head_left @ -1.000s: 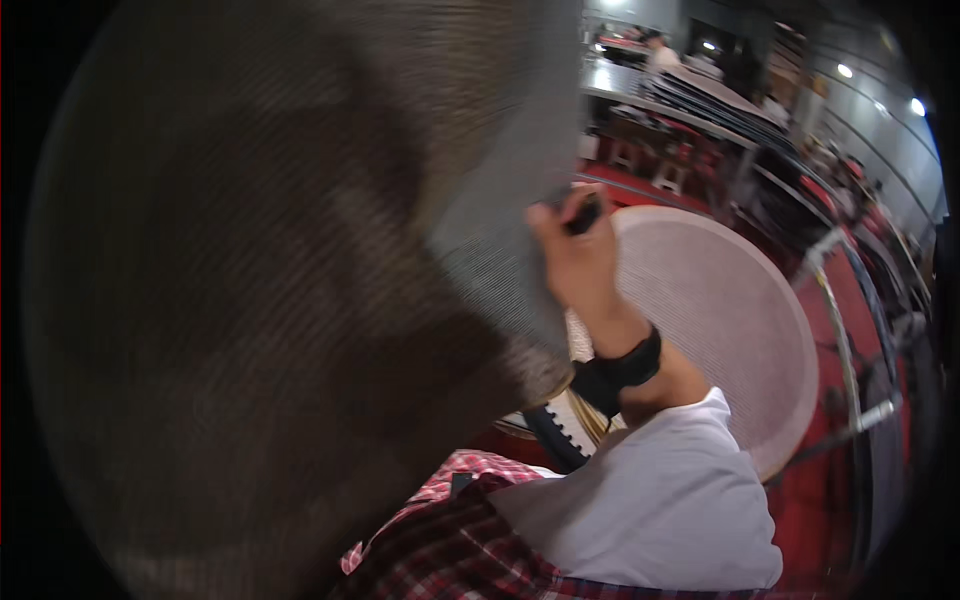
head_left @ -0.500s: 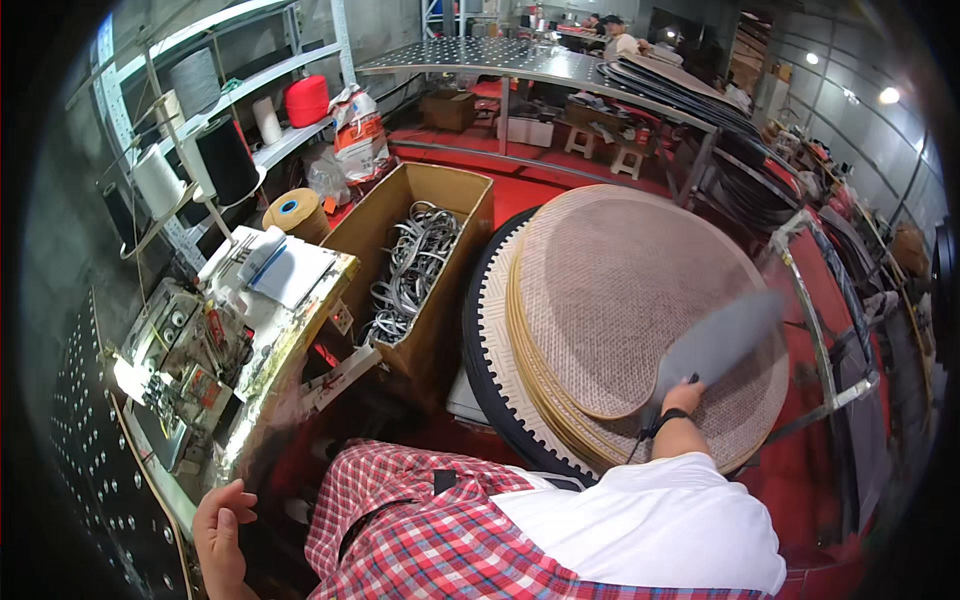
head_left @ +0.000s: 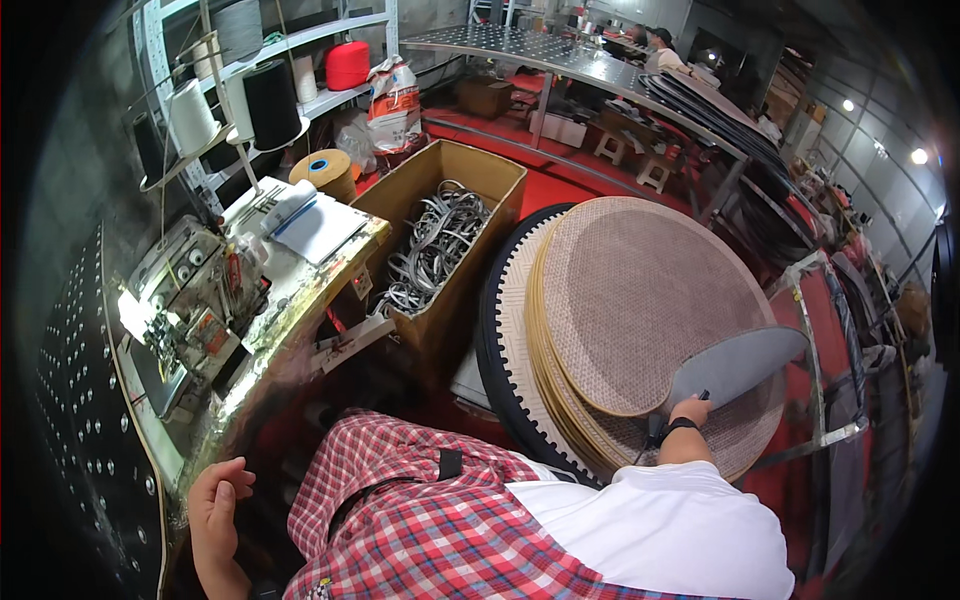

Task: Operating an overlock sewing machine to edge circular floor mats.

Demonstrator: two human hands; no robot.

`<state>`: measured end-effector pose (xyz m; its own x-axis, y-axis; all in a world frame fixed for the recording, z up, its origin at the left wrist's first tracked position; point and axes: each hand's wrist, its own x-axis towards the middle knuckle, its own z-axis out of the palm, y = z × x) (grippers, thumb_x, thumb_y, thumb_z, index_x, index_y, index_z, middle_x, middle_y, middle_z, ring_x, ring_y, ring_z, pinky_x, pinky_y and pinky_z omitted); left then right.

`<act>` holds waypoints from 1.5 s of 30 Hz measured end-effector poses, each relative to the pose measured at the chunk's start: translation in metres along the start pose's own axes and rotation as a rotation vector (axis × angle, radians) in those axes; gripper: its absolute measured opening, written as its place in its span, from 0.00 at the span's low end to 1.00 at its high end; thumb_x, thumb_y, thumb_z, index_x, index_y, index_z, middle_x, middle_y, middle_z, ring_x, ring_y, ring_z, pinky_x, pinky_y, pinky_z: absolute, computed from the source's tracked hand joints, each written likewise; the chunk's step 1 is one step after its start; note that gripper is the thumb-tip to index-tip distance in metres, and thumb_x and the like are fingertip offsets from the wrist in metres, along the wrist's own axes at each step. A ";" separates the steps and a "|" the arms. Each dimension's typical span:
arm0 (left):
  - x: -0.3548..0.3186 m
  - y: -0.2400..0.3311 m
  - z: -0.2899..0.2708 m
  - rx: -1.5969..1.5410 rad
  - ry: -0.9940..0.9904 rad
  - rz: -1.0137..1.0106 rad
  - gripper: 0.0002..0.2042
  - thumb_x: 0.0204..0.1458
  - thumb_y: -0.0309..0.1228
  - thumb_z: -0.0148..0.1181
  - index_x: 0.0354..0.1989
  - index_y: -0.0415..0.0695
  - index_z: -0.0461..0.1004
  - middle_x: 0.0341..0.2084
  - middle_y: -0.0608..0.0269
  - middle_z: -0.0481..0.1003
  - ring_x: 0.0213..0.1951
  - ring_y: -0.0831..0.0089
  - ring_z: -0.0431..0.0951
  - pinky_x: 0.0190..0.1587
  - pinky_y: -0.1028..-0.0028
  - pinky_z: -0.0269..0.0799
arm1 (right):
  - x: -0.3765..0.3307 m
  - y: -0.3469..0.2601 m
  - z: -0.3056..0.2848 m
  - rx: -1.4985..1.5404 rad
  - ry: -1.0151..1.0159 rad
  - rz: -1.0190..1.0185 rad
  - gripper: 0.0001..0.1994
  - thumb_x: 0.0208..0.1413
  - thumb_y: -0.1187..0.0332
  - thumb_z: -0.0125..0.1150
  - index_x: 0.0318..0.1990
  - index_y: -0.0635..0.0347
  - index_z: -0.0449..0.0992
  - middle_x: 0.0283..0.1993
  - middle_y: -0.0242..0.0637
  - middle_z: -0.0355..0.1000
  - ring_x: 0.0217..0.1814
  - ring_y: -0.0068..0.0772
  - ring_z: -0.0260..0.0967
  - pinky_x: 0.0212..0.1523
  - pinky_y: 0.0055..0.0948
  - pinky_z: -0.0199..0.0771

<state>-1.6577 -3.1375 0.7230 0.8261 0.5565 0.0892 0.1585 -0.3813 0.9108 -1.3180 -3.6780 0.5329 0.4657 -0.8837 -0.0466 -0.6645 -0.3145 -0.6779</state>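
A tall stack of round woven mats point(head_left: 574, 372) with tan edges stands in front of me, to the right. My right hand point(head_left: 688, 412), with a dark band on its wrist, is closed on the near right edge of the top brownish mat point(head_left: 660, 290). That part of the mat is turned up, and its grey underside point(head_left: 740, 362) shows as a curved flap. The fingertips are partly hidden behind the flap. My left hand point(head_left: 218, 500) is raised at the lower left beside the sewing machine table point(head_left: 290, 320), fingers apart and holding nothing.
A sewing machine point(head_left: 200, 300) with a lit lamp stands at the left, below thread cones point(head_left: 272, 105). A cardboard box point(head_left: 505, 205) of grey strips point(head_left: 435, 245) sits between table and stack. Metal frames point(head_left: 825, 370) stand at the right. A person point(head_left: 662, 52) is far back.
The grey flap has come down a little and is no longer blurred. My right hand stays on the mat. The whole view has shifted, with the scene moving right.
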 end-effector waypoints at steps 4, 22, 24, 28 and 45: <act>-0.010 -0.014 -0.010 -0.073 0.004 -0.032 0.15 0.50 0.35 0.47 0.40 0.37 0.69 0.28 0.60 0.71 0.30 0.76 0.69 0.34 0.78 0.65 | -0.009 0.010 0.001 -0.043 -0.007 0.030 0.16 0.56 0.65 0.39 0.45 0.68 0.59 0.45 0.56 0.62 0.46 0.51 0.62 0.44 0.42 0.65; -0.053 -0.128 -0.087 -0.089 0.153 -0.376 0.11 0.46 0.23 0.51 0.40 0.36 0.69 0.33 0.59 0.72 0.36 0.76 0.72 0.40 0.78 0.66 | -0.432 -0.270 0.153 0.256 -0.660 -1.733 0.12 0.49 0.62 0.49 0.36 0.61 0.63 0.36 0.48 0.64 0.38 0.51 0.63 0.39 0.41 0.62; -0.056 -0.130 -0.103 -0.119 0.183 -0.469 0.11 0.47 0.25 0.51 0.40 0.37 0.69 0.32 0.60 0.73 0.36 0.76 0.73 0.39 0.79 0.67 | -0.492 -0.282 0.193 0.155 -0.606 -1.831 0.13 0.47 0.62 0.52 0.35 0.61 0.64 0.35 0.49 0.65 0.39 0.51 0.63 0.39 0.41 0.63; -0.081 -0.129 -0.126 -0.097 0.236 -0.624 0.13 0.48 0.30 0.51 0.42 0.42 0.69 0.31 0.61 0.74 0.34 0.76 0.73 0.37 0.77 0.68 | -0.557 -0.320 0.284 -0.175 -0.418 -1.945 0.11 0.44 0.64 0.53 0.30 0.63 0.70 0.32 0.49 0.68 0.34 0.45 0.68 0.30 0.43 0.65; -0.290 0.016 -0.061 -0.066 1.124 -1.005 0.15 0.45 0.41 0.48 0.35 0.45 0.72 0.31 0.56 0.73 0.36 0.61 0.72 0.40 0.66 0.65 | -0.832 -0.087 -0.145 0.455 -2.131 -2.781 0.12 0.47 0.63 0.52 0.30 0.65 0.69 0.29 0.44 0.66 0.30 0.36 0.63 0.31 0.32 0.66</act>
<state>-1.9270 -3.2602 0.7366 -0.4449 0.8290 -0.3389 0.3406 0.5066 0.7921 -1.7327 -2.9655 0.7367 -0.7644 0.5938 0.2511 0.4449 0.7678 -0.4611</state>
